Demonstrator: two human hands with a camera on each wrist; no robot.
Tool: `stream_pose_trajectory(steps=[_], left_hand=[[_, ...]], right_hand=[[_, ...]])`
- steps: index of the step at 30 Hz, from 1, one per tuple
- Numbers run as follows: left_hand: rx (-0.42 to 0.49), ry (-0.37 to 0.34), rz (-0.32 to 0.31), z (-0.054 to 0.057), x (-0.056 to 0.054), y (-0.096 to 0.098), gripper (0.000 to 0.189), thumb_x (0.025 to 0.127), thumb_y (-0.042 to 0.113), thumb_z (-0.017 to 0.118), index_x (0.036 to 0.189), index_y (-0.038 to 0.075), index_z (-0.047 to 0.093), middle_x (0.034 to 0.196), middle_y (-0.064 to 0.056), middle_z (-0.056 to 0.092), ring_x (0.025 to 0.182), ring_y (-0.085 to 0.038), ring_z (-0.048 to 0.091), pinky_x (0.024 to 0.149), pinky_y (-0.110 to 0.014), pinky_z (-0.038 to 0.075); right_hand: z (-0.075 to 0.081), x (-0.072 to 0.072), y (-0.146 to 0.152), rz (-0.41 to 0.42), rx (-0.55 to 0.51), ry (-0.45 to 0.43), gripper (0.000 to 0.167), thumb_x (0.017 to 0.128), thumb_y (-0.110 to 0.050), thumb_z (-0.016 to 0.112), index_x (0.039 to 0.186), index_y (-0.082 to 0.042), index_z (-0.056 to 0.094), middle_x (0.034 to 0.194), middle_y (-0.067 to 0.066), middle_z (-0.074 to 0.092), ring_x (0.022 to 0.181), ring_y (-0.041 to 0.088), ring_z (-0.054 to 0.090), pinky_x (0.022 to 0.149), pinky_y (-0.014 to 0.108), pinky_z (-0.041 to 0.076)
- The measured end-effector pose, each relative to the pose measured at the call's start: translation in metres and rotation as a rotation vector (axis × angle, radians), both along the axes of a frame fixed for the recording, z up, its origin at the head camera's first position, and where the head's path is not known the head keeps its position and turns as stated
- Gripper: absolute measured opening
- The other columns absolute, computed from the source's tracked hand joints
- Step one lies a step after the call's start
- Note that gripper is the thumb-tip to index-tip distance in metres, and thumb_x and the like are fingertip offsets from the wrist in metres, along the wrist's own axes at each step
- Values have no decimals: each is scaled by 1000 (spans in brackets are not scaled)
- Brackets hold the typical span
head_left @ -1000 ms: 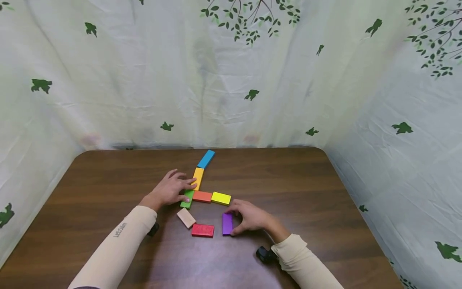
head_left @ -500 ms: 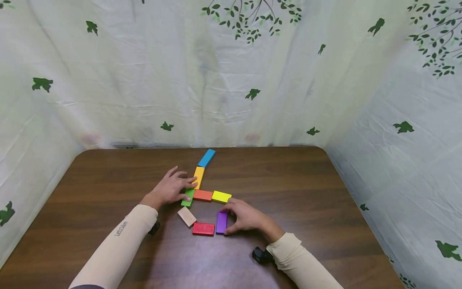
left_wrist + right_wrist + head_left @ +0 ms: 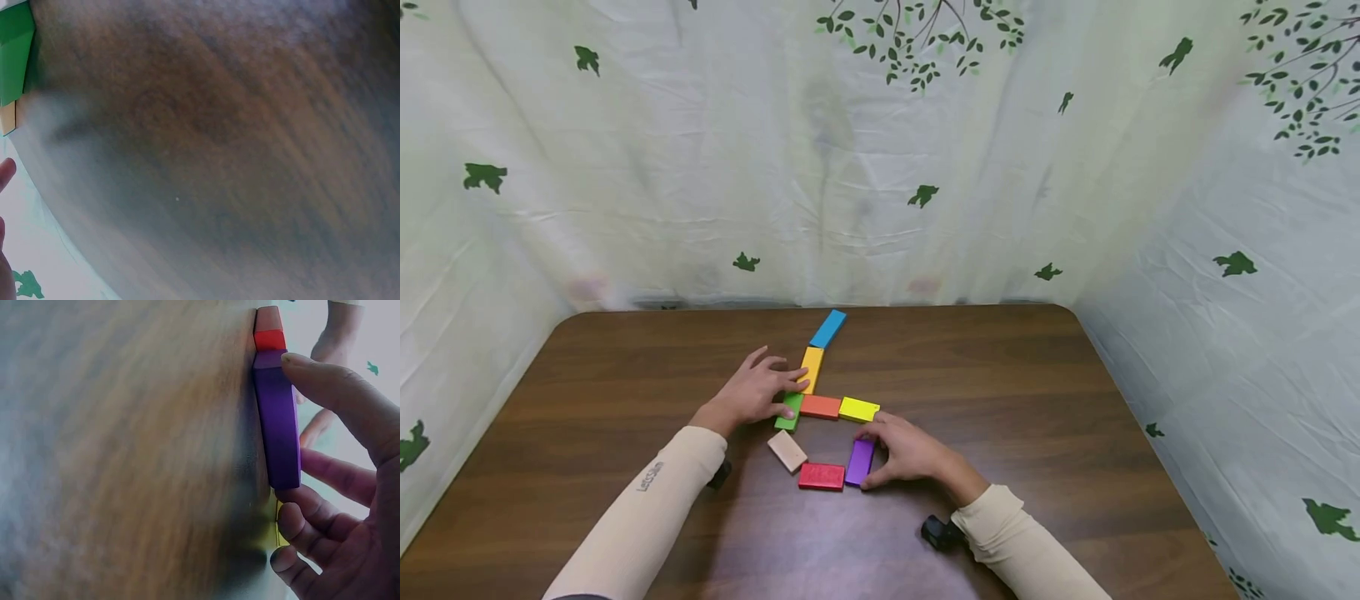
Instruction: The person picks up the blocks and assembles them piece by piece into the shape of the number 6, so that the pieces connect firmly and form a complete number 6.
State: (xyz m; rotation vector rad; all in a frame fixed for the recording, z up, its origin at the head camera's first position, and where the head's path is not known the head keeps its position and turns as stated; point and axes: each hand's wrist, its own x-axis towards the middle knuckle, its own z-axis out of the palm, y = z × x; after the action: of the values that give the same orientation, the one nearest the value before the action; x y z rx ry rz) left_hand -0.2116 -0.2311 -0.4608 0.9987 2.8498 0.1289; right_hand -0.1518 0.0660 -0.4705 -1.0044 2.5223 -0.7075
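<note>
Flat coloured blocks lie in a chain on the table. My right hand point(image 3: 910, 450) pinches the purple block point(image 3: 859, 463) by its two ends, thumb at the near end. Slightly tilted, that block meets the right end of the red block point(image 3: 822, 477). In the right wrist view the purple block point(image 3: 279, 425) lies flat on the wood. My left hand point(image 3: 751, 395) rests with fairly straight fingers, its thumb on the green block point(image 3: 787, 417) and fingertips on the amber block point(image 3: 813, 363). Between green and red sits a beige block point(image 3: 787, 452), set diagonally.
A blue block point(image 3: 828, 329) extends the line beyond the amber one, towards the far edge. From the green block an orange block point(image 3: 821, 407) and a yellow block point(image 3: 859, 409) run rightward, the yellow one just beyond my right fingers. A printed curtain point(image 3: 865, 167) hangs behind the table point(image 3: 1037, 375).
My right hand has slid the purple block left up to the red block, then turned it slightly so its far end leans right. The left hand has stayed in place.
</note>
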Motion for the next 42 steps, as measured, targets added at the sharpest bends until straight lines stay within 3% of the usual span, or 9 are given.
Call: stream_pose_trajectory(steps=[4, 21, 27, 31, 34, 42], left_hand=[[-2, -2, 4, -1, 1, 0, 63, 79, 47, 71, 134, 17, 59, 141, -4, 53, 128, -41, 43, 110, -63, 11], [-7, -6, 27, 4, 3, 1, 65, 79, 47, 71, 135, 17, 58, 141, -4, 53, 129, -40, 42, 108, -64, 14], [-7, -17, 31, 1, 4, 1, 64, 79, 47, 71, 135, 17, 58, 141, -4, 52, 129, -40, 42, 108, -65, 14], [-7, -26, 38, 0, 5, 0, 65, 79, 47, 71, 135, 17, 58, 142, -4, 52, 129, -40, 42, 108, -64, 13], [-4, -15, 42, 1, 5, -1, 65, 79, 47, 71, 135, 17, 58, 141, -4, 53, 128, -40, 42, 108, -64, 13], [6, -7, 34, 1, 5, 0, 64, 79, 47, 71, 134, 17, 59, 141, -4, 53, 128, -39, 42, 108, -64, 14]], right_hand=[[-1, 0, -1, 8, 1, 12, 62, 69, -43, 85, 120, -16, 63, 100, -7, 51, 90, 8, 47, 79, 22, 42], [-1, 1, -2, -15, -26, 6, 59, 68, -41, 86, 115, -14, 62, 97, -7, 54, 90, 7, 50, 81, 22, 44], [0, -1, 3, -45, -92, 25, 64, 70, -43, 84, 120, -10, 60, 99, -2, 55, 89, 10, 50, 80, 24, 45], [4, -12, 5, -109, -146, 83, 60, 77, -37, 80, 124, -6, 60, 102, 5, 56, 90, 17, 52, 80, 29, 46], [8, -24, 4, -115, -114, 106, 53, 81, -31, 77, 126, -7, 61, 107, 6, 56, 95, 18, 52, 84, 33, 46], [15, -54, -8, 14, 70, 70, 50, 85, -24, 74, 132, -12, 60, 108, 5, 56, 92, 15, 51, 83, 30, 46]])
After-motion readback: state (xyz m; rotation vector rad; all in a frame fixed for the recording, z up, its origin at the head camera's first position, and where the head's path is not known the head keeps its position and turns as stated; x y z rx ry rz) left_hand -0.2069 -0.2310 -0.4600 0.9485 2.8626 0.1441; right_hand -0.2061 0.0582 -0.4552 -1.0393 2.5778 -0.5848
